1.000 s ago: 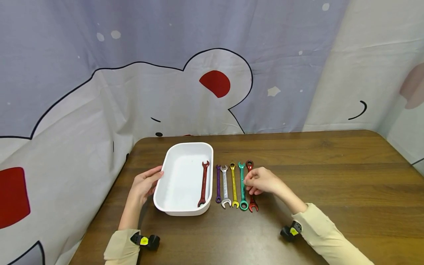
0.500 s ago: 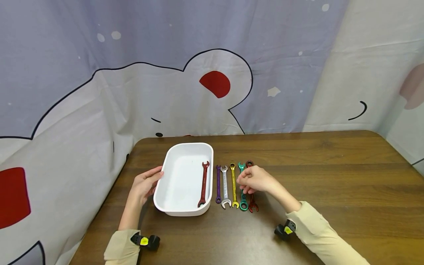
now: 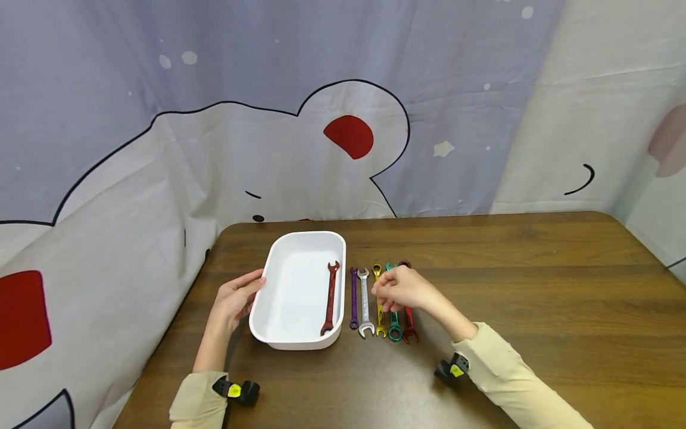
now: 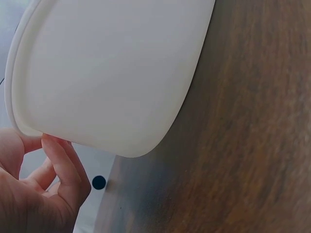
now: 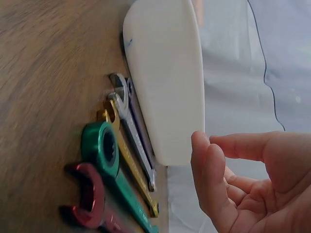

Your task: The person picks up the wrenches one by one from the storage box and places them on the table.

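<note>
My left hand grips the left rim of a white plastic tray; in the left wrist view its fingertips meet the tray edge. Inside the tray, along the right wall, lies a dark red wrench. My right hand hovers above the row of wrenches with nothing in it, fingers loosely bent. The row runs from a purple wrench through a silver wrench and a yellow wrench to a green wrench and a red wrench. The hand partly covers the last three.
The brown wooden table extends to the right and in front. A patterned cloth hangs behind its back edge. Each forearm wears a black strap with a small camera.
My right hand has moved left, from over the red and green wrenches to over the yellow and green ones. The left hand, tray and wrenches look unmoved.
</note>
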`<state>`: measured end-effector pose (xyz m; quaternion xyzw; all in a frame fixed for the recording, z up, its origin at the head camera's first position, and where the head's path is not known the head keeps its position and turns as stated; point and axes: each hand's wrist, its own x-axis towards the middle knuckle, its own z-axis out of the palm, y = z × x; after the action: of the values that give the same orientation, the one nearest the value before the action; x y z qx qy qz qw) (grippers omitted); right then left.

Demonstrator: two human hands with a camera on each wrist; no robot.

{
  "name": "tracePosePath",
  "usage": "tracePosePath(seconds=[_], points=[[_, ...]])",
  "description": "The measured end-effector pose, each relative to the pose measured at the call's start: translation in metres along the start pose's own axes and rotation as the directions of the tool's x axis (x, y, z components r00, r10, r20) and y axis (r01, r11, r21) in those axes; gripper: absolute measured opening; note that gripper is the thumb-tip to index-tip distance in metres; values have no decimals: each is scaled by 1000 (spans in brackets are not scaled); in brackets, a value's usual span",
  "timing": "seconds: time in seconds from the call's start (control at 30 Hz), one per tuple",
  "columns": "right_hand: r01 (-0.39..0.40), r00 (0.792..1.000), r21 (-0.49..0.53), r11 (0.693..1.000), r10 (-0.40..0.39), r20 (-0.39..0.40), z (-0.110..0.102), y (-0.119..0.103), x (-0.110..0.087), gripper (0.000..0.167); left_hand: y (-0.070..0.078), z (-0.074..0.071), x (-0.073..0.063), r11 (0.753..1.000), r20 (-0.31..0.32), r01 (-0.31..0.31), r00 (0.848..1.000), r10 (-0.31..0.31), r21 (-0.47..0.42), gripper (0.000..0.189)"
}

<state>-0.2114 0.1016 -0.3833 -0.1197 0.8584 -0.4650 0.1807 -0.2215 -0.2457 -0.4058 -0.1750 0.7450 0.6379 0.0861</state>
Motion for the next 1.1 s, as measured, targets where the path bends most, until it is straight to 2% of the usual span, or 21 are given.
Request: tracePosePath(seconds=[0.77,1.1], points=[[65,998,-61,996,-65,3,21,-31,12,11,-1,1,0,1000,-11,-13,1000,13,-3,51],[58,997,-51,997,-60,-48,36,-38,18,9,-1,0,1,1000,-14,-6,1000,5,-28,51]])
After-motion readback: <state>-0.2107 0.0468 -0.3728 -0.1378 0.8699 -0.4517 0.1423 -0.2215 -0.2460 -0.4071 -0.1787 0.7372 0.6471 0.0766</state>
